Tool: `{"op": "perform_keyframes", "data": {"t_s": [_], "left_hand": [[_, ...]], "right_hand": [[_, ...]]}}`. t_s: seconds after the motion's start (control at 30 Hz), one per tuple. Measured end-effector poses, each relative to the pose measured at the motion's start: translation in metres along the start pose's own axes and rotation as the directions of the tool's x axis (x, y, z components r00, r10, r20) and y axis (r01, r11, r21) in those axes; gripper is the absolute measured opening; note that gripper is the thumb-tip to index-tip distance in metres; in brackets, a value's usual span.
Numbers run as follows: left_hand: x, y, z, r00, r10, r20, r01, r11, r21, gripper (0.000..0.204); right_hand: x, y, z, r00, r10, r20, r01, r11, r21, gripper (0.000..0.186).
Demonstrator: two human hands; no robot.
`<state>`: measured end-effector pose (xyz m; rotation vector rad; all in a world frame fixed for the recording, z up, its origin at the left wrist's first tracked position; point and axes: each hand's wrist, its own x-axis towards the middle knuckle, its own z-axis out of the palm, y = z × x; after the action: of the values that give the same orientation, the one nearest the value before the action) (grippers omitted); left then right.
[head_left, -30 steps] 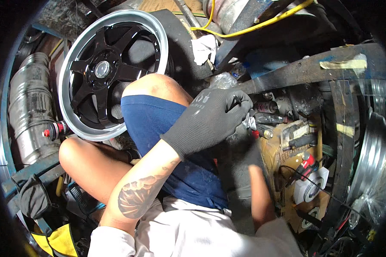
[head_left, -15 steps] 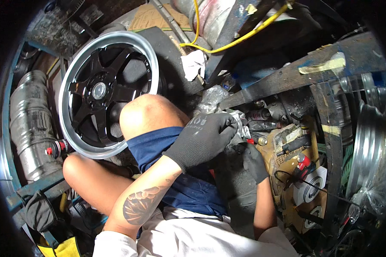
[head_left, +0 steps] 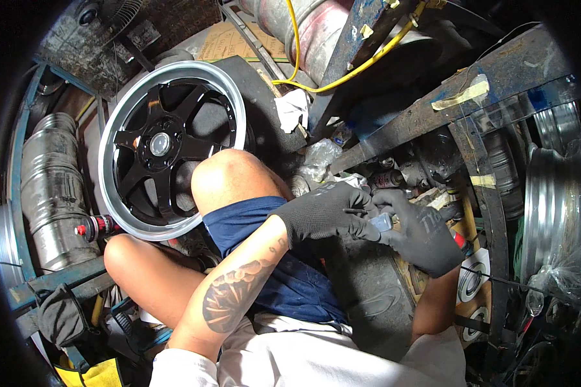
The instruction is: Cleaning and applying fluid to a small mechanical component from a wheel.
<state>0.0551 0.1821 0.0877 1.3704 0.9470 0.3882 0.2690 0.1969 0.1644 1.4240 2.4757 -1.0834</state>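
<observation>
Both my hands wear dark grey knit gloves and meet above the floor, right of my raised knee. Between them sits a small blue-grey block [head_left: 382, 222], its kind not clear. My right hand [head_left: 426, 235] pinches it from the right, fingers curled round. My left hand [head_left: 326, 209] is closed, its fingertips pressed to the block's left end. A black multi-spoke wheel rim [head_left: 187, 147] with a polished silver lip leans at my left, behind my knees. Neither hand touches it.
A red-capped air tool [head_left: 97, 227] hangs by a blue metal frame at left. A crumpled white rag [head_left: 293, 111] and clear plastic bag [head_left: 321, 157] lie ahead. A rusty metal beam [head_left: 419, 116] crosses at right, near silver rims [head_left: 549, 219]. A yellow hose [head_left: 368, 68] loops above.
My right hand has risen and swung toward my left hand; the blue-grey block now shows between them. My left hand has lowered slightly from the crumpled white material. The view has shifted a little.
</observation>
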Motion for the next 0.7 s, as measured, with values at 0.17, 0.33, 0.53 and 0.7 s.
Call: {"op": "perform_keyframes", "data": {"t_s": [0.17,0.33,0.53,0.7], "left_hand": [[0.001,-0.007,0.002,0.970,0.231,0.074,-0.203,0.940,-0.273,0.031],[-0.001,-0.007,0.001,0.969,0.248,-0.005,-0.214,0.826,-0.521,0.029],[0.000,-0.014,0.008,0.985,0.127,-0.118,-0.167,0.881,-0.443,0.026],[-0.002,-0.016,0.008,0.846,0.361,-0.393,-0.309,0.932,0.191,0.042]], "right_hand": [[0.000,0.003,-0.009,0.960,-0.233,-0.152,0.235,0.972,-0.006,0.046],[-0.018,-0.004,0.000,0.906,-0.008,-0.423,0.144,0.946,0.292,0.039],[-0.021,-0.056,0.041,0.791,-0.078,-0.606,0.193,0.973,0.128,0.034],[0.005,-0.034,0.063,0.800,-0.346,-0.490,0.174,0.916,-0.363,0.027]]}}
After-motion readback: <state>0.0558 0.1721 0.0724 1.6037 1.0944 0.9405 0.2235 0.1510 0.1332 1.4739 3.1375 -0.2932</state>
